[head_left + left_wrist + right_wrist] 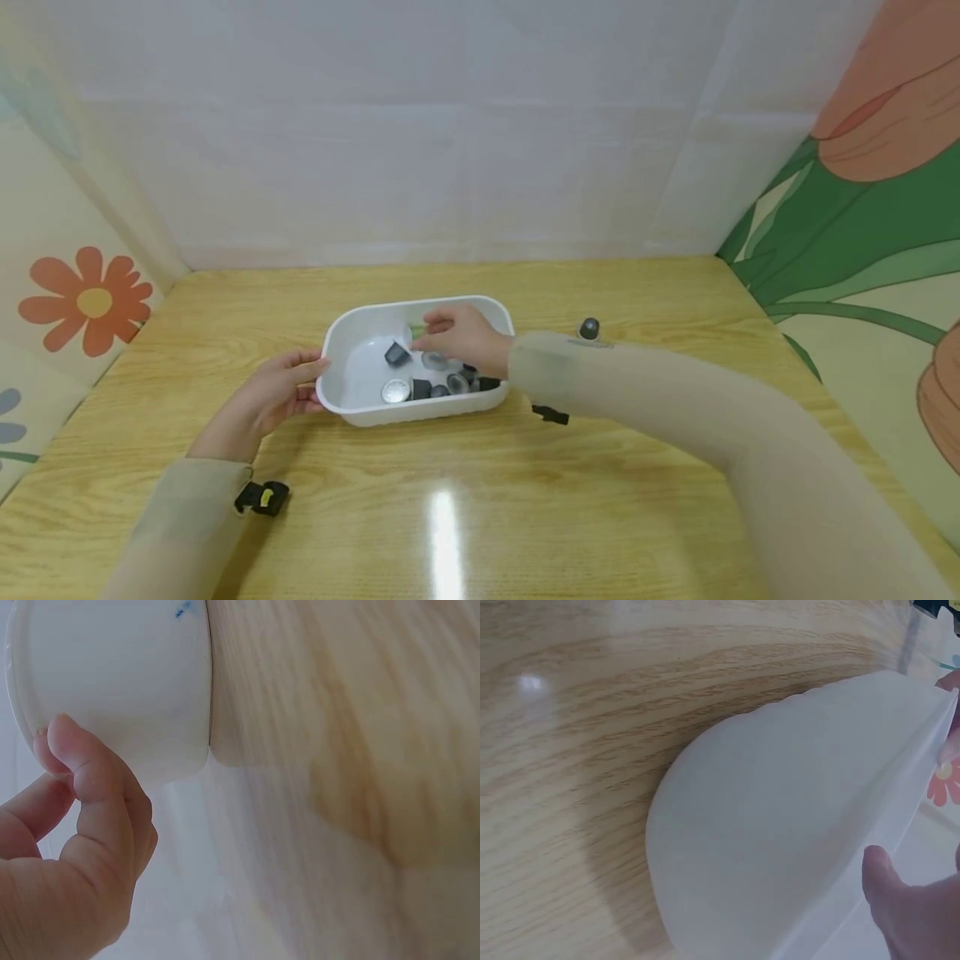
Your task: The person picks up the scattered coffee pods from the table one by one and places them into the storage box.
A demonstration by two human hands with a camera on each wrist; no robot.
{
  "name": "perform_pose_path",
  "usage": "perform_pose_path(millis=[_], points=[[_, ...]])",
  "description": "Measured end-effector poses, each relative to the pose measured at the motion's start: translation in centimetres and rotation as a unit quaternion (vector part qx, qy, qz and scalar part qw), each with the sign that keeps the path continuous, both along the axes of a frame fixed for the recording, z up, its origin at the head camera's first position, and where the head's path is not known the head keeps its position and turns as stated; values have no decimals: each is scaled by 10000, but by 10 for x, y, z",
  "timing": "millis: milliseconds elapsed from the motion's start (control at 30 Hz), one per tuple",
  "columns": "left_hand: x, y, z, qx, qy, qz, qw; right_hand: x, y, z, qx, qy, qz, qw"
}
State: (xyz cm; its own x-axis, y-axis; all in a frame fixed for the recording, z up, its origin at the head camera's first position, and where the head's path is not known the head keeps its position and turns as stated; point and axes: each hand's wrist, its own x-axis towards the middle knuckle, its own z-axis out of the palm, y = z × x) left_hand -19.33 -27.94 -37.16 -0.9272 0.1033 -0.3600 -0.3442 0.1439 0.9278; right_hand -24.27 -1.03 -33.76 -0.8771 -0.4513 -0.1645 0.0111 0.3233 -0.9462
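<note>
A white plastic bin [360, 412] sits on the wooden table with several small dark cups with silvery lids inside, like coffee capsules. My left hand [281, 392] grips the bin's left end, thumb at the rim and fingers against the outer wall, as the left wrist view also shows [97, 825]. Over the bin's inside, my right hand [465, 337] reaches in from the right, its fingertips right beside a tilted dark capsule [397, 355]; I cannot tell whether they pinch it. A lid-up silver capsule [396, 391] lies near the front wall. Only the right thumb [885, 881] shows clearly in the right wrist view.
Another dark capsule [589, 328] stands on the table, right of the bin and just behind the right sleeve. Something green [415, 331] shows by the bin's back wall. A white sheet [450, 167] hangs behind the table, with flower-printed panels at both sides.
</note>
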Motion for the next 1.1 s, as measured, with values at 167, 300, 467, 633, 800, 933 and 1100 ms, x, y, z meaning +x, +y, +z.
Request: perform_pose_path(millis=[167,300,467,633,800,933,1100], points=[[0,0,0,15,21,-13,10000,0,12,-1,-267,-144,-75,9995],[0,0,-1,14,17,-1,10000,1,22,2,-295,-85,-209,9993],[0,-1,-1,13,-19,18,10000,1,35,2,-254,4,-220,9994],[0,-1,0,-12,-44,22,10000,2,45,1,-237,179,-233,9993],[0,-1,-2,65,-62,45,9999,6,54,1,-193,360,-249,9989],[1,-1,-3,138,-63,70,9999,7,62,-3,-196,515,-292,9981],[1,-1,-1,78,-43,64,9999,7,71,-8,-329,696,-359,9964]])
